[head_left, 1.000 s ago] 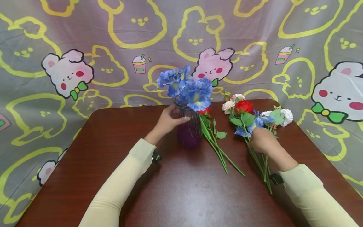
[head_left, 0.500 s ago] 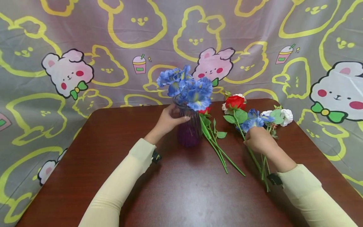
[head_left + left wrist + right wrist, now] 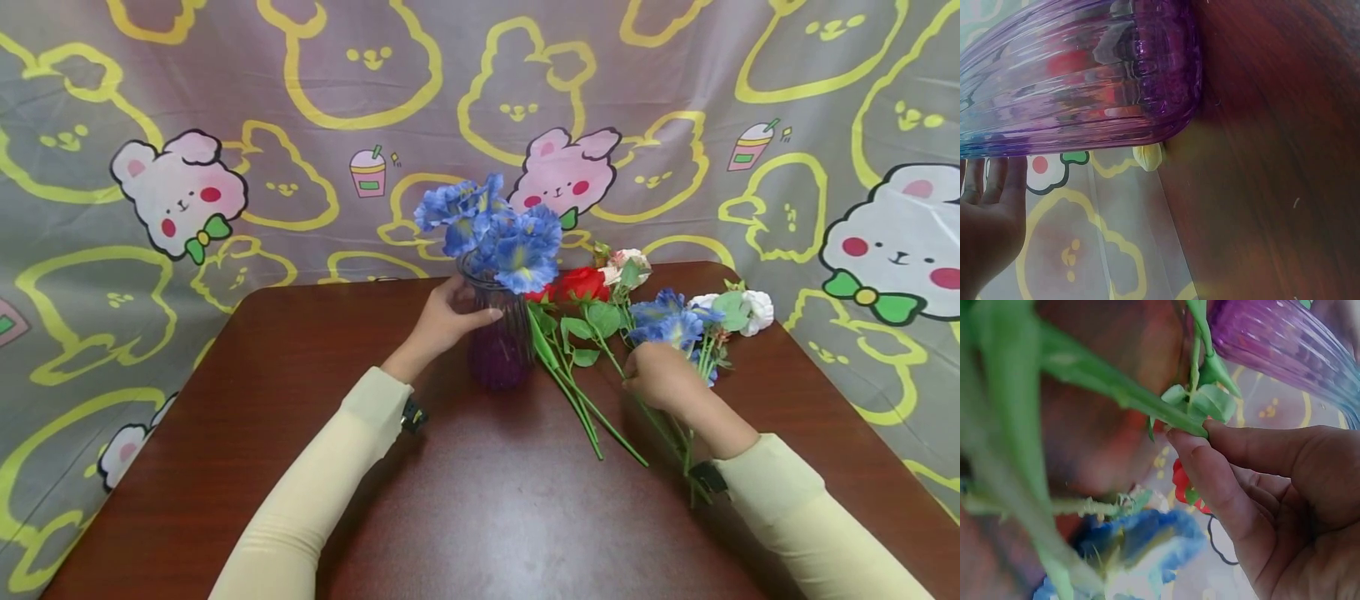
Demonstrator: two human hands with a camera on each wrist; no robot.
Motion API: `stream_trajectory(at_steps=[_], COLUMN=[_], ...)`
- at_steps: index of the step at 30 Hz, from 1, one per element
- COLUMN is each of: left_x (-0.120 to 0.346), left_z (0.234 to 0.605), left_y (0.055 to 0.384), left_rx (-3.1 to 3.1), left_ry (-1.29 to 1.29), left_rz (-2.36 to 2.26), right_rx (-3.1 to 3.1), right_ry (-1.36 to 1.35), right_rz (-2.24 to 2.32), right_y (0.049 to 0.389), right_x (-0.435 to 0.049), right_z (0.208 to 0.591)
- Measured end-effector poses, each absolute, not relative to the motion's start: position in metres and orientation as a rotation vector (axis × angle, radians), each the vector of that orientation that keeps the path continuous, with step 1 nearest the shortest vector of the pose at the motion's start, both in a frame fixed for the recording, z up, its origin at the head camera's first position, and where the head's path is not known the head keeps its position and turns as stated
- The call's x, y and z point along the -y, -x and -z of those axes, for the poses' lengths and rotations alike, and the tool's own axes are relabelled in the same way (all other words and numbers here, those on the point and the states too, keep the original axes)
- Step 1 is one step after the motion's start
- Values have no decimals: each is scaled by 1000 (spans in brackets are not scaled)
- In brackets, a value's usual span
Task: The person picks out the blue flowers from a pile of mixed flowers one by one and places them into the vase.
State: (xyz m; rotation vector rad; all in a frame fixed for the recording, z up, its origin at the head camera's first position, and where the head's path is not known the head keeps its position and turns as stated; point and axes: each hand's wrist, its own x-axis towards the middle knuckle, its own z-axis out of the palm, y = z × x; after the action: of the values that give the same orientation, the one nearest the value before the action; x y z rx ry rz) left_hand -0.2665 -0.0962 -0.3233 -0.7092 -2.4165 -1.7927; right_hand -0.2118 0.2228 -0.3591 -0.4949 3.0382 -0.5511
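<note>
Inscriptions: none legible. Backdrop behind vase: printed cups with green labels, nothing readable.

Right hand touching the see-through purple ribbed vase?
No, the right hand pinches a green flower stem, apart from the vase.

A printed cloth hangs like a wall behind the table and also along its left and right sides. The cloth is grey, with a pinkish tone in the middle, and has some soft creases. On it are thick yellow outlines of simple animals, pale rabbits with red cheeks and green bows, and small pink cups with green straws. The table is dark reddish brown, with rounded far corners. Its smooth top shows a whitish reflection near the front.
</note>
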Motion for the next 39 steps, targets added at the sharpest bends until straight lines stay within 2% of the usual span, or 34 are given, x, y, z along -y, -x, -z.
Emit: stream_trajectory(at_steps=[10,16,25,39], left_x=[96,95,99,99], left_z=[322,322,351,351], left_y=[264,264,290,291], left_rx=[2399,2412,2412,2403], left_ry=[728,713,690,682], left_rz=[1794,1769,1773,1729], right_rx=[-3053,-3042,-3002,-2909], right_ry=[629,597,569,518], right_rz=[542,489,462,532], right_y=[211,211,212,209], right_x=[-216,-216,-217,-224], right_z=[365,366,370,352])
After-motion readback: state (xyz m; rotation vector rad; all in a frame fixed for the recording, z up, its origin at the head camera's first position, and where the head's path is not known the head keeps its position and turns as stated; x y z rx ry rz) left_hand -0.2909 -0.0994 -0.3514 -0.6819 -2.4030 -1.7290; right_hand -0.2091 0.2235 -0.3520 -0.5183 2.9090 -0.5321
